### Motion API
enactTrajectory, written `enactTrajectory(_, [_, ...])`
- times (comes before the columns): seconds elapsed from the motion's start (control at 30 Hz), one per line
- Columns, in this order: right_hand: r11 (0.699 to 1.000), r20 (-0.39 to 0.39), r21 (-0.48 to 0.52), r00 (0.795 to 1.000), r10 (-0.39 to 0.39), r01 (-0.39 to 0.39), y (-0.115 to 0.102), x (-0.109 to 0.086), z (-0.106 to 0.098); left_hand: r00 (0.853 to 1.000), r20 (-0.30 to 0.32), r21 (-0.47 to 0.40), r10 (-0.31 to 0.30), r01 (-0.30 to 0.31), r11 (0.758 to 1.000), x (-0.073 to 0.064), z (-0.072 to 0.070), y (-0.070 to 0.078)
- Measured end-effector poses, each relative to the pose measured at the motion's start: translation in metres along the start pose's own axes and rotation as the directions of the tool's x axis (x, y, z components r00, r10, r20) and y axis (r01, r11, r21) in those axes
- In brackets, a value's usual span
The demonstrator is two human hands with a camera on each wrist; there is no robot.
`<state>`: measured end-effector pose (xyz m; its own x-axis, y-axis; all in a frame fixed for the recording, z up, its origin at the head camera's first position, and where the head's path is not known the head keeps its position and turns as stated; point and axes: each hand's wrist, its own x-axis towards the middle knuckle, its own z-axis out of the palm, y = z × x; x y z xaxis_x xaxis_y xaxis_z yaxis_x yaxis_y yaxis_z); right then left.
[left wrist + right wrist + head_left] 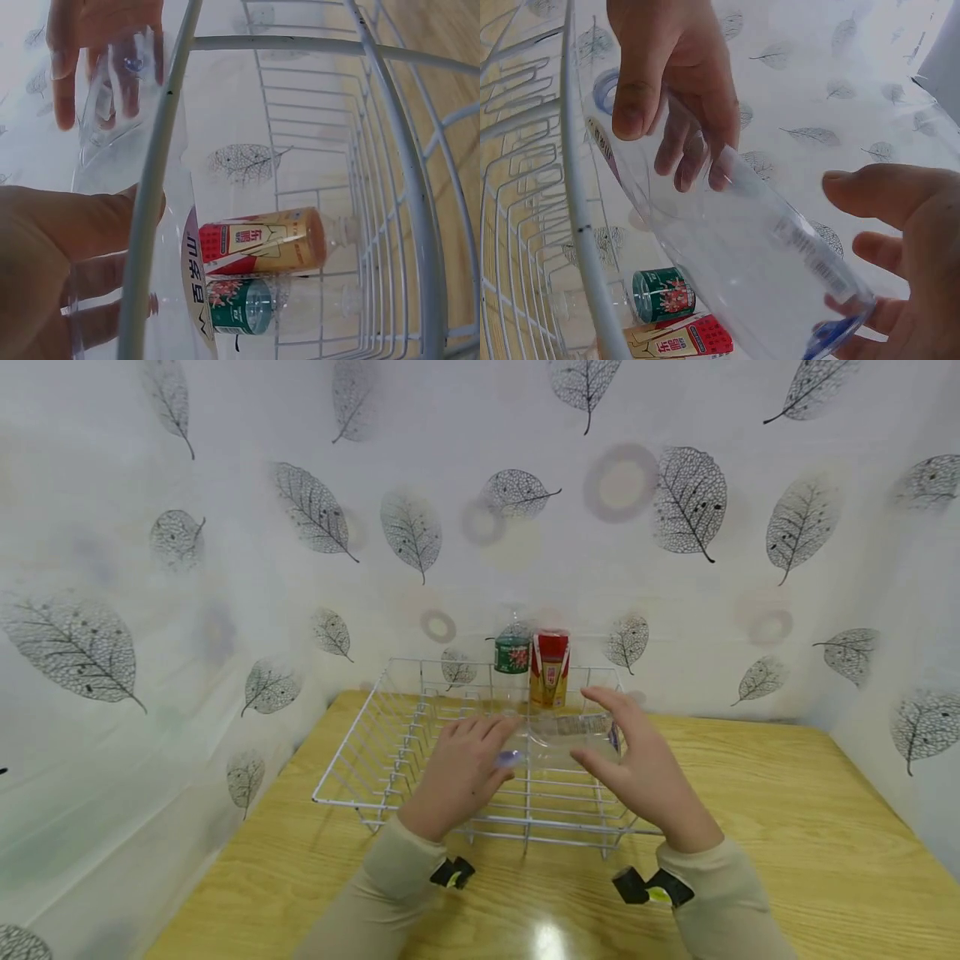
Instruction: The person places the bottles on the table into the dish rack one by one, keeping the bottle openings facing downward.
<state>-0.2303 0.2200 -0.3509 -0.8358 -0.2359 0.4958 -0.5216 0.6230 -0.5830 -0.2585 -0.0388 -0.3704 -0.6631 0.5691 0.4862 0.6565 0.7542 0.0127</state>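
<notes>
A clear plastic bottle [558, 727] lies roughly level above the wire basket [525, 821], with bluish plastic at both ends. My left hand [467, 768] grips its left end, thumb and fingers around it, as the right wrist view shows. Near its other end is my right hand [637, 760], its thumb and fingers spread wide. Some right fingers [881, 255] pass behind the bottle's base in the right wrist view; whether they touch it I cannot tell. A label [196, 285] with dark characters shows on the bottle in the left wrist view.
At the back of the basket stand a clear bottle with a green label [512, 654] and a red and yellow bottle [550, 668], side by side. The basket rests on a wooden table [750, 827]. Leaf-patterned sheeting [480, 560] hangs behind and at both sides.
</notes>
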Motion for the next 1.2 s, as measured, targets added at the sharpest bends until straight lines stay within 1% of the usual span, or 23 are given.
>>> enactTrajectory(0.07, [0.995, -0.020, 0.091, 0.999, 0.034, -0.032, 0.000, 0.000, -0.002, 1.000, 0.000, -0.031, -0.011, 0.011, 0.999, 0.000, -0.001, 0.000])
enactTrajectory(0.13, [0.979, -0.037, 0.195, 0.997, 0.063, -0.055, 0.002, 0.000, -0.003, 1.000, 0.001, -0.058, -0.021, 0.021, 0.998, 0.000, -0.002, -0.001])
enactTrajectory(0.2, [0.948, -0.045, 0.310, 0.994, 0.095, -0.077, 0.002, 0.000, -0.005, 1.000, 0.004, -0.093, -0.030, 0.030, 0.995, -0.001, -0.003, -0.001])
enactTrajectory(0.27, [0.902, -0.042, 0.418, 0.990, 0.131, -0.102, 0.002, 0.000, -0.007, 0.999, 0.003, -0.124, -0.033, 0.034, 0.992, -0.001, -0.003, 0.000])
enactTrajectory(0.37, [0.809, -0.021, 0.572, 0.984, 0.176, -0.132, 0.001, -0.001, -0.008, 0.999, 0.002, -0.164, -0.035, 0.035, 0.986, -0.002, -0.005, 0.000])
enactTrajectory(0.47, [0.705, -0.013, 0.699, 0.985, 0.174, -0.116, 0.000, -0.002, -0.006, 1.000, 0.002, -0.205, -0.030, 0.030, 0.978, -0.002, -0.006, 0.000])
enactTrajectory(0.53, [0.626, -0.019, 0.775, 0.988, 0.156, -0.084, -0.001, -0.001, -0.003, 1.000, 0.003, -0.242, -0.025, 0.025, 0.970, -0.001, -0.006, 0.001])
enactTrajectory(0.63, [0.499, -0.032, 0.866, 0.992, 0.123, -0.034, -0.002, 0.000, 0.003, 0.999, 0.017, -0.312, -0.033, 0.037, 0.949, 0.000, -0.007, 0.002])
enactTrajectory(0.7, [0.429, -0.039, 0.903, 0.994, 0.098, -0.007, -0.002, 0.001, 0.006, 0.998, 0.041, -0.370, -0.045, 0.057, 0.927, 0.000, -0.008, 0.003])
enactTrajectory(0.77, [0.366, -0.043, 0.930, 0.997, 0.068, 0.015, -0.004, 0.002, 0.009, 0.996, 0.072, -0.432, -0.056, 0.081, 0.898, 0.000, -0.008, 0.004])
enactTrajectory(0.9, [0.260, -0.051, 0.964, 0.999, 0.002, 0.049, -0.007, 0.002, 0.012, 0.992, 0.114, -0.549, -0.052, 0.106, 0.829, 0.000, -0.008, 0.007])
enactTrajectory(0.97, [0.219, -0.059, 0.974, 0.997, -0.040, 0.066, -0.009, 0.002, 0.013, 0.990, 0.131, -0.599, -0.048, 0.118, 0.792, 0.000, -0.007, 0.008])
enactTrajectory(1.03, [0.190, -0.071, 0.978, 0.993, -0.094, 0.088, -0.010, 0.002, 0.014, 0.988, 0.149, -0.638, -0.045, 0.131, 0.759, 0.001, -0.006, 0.010])
enactTrajectory(1.1, [0.184, -0.089, 0.976, 0.985, -0.147, 0.115, -0.010, 0.003, 0.015, 0.985, 0.167, -0.670, -0.042, 0.144, 0.728, 0.001, -0.005, 0.012])
enactTrajectory(1.13, [0.186, -0.096, 0.974, 0.981, -0.167, 0.127, -0.010, 0.003, 0.016, 0.983, 0.177, -0.684, -0.041, 0.153, 0.713, 0.001, -0.005, 0.012])
enactTrajectory(1.2, [0.199, -0.110, 0.969, 0.975, -0.192, 0.148, -0.010, 0.003, 0.017, 0.982, 0.187, -0.700, -0.034, 0.157, 0.697, 0.000, -0.004, 0.014])
